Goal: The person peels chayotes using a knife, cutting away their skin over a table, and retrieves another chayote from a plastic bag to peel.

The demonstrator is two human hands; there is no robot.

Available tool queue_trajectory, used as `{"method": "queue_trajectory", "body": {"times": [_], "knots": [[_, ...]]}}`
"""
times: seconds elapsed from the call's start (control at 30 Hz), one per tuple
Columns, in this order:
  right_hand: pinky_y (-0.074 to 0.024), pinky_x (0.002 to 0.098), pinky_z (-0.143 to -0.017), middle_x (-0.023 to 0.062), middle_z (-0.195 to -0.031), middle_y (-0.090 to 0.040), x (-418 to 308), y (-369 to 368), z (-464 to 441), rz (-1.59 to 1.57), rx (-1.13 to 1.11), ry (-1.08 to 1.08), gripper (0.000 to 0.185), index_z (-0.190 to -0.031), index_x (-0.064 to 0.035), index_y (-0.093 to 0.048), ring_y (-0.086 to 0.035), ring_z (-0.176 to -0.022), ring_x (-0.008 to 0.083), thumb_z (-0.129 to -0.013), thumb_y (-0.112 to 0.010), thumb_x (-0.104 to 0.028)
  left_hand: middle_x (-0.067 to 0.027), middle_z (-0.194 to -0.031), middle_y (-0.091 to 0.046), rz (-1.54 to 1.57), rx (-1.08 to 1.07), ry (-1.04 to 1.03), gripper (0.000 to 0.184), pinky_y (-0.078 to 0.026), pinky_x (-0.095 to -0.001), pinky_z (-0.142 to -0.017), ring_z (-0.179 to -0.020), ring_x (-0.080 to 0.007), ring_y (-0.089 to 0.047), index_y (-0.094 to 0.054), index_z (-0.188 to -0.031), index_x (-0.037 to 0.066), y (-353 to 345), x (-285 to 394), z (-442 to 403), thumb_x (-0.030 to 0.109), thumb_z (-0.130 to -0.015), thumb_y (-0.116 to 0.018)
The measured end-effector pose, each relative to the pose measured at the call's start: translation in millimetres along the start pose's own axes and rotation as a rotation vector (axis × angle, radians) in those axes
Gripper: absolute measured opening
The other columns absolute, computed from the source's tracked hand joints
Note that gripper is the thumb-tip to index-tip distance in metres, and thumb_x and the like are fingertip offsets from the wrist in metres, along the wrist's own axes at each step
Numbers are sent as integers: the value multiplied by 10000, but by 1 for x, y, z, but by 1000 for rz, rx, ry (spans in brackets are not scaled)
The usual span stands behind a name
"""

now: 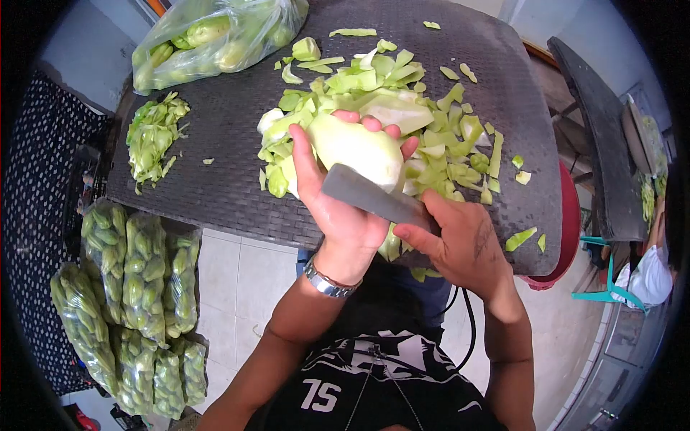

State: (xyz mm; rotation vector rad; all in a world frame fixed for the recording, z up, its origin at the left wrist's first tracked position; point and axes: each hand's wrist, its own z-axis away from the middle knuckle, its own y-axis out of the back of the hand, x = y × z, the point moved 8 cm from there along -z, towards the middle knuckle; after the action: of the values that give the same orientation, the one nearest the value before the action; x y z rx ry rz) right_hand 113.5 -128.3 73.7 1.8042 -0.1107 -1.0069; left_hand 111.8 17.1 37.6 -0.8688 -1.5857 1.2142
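One pale vegetable (352,152), apparently mostly peeled; left hand (343,210) cups it, fingers curled; right hand (461,241) pinches knife (363,194); bagged vegetables (208,32) (several) look unpeeled.

The only camera sits on my head and looks forward and steeply down over my own chest. My left hand (343,205) and right hand (463,241) come near the middle of the view, close to the lens. Beyond them the worktop (233,133) runs toward the top edge; my black shirt (438,395) fills the bottom. The wide lens bends straight lines, takes in tiled floor (248,287), and darkens at the corners.
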Motion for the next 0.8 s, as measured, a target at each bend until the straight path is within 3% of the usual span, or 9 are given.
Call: {"method": "queue_trajectory", "body": {"times": [0.07,0.27,0.37,0.57,0.67,0.8], "knots": [[-515,497,-618,179,-713,-649,1,0,1,-9,18,-3,533,-926,-33,-564,-682,-698,425,-982,-689,-548,-111,-1112,-701,7,25,42,577,-419,-648,-1147,-1114,-351,-676,-630,-1185,133,-1,0,-2,671,-1042,-478],[-512,478,-605,156,-706,-644,-2,5,1,54,59,31,545,-916,-43,-559,-680,-676,408,-976,-683,-571,-110,-1091,-699,-37,111,-98,541,-424,-645,-1139,-1124,-366,-668,-628,-1171,126,-1,3,3,634,-1053,-484],[-506,472,-596,149,-705,-639,0,3,1,17,50,10,551,-904,-50,-554,-676,-668,403,-973,-680,-581,-111,-1096,-692,-67,22,101,541,-427,-639,-1137,-1133,-372,-665,-621,-1171,121,-6,2,-1,631,-1057,-479],[-503,476,-593,146,-707,-638,-2,6,-1,62,87,6,558,-900,-54,-555,-673,-663,400,-969,-680,-593,-128,-1102,-671,-94,113,-231,553,-448,-632,-1107,-1104,-375,-665,-586,-1180,108,-12,9,11,631,-1071,-442],[-505,480,-601,150,-717,-643,-2,5,0,43,77,-16,558,-909,-52,-559,-676,-675,402,-967,-681,-594,-137,-1099,-664,-95,142,-151,572,-458,-636,-1103,-1085,-378,-669,-567,-1191,102,-11,8,8,641,-1077,-413],[-508,482,-608,160,-728,-646,-3,5,0,50,75,-5,562,-916,-47,-560,-680,-694,411,-967,-679,-594,-140,-1092,-660,-180,143,-308,596,-471,-648,-1098,-1078,-382,-674,-550,-1202,100,-10,10,13,659,-1080,-381]]}}
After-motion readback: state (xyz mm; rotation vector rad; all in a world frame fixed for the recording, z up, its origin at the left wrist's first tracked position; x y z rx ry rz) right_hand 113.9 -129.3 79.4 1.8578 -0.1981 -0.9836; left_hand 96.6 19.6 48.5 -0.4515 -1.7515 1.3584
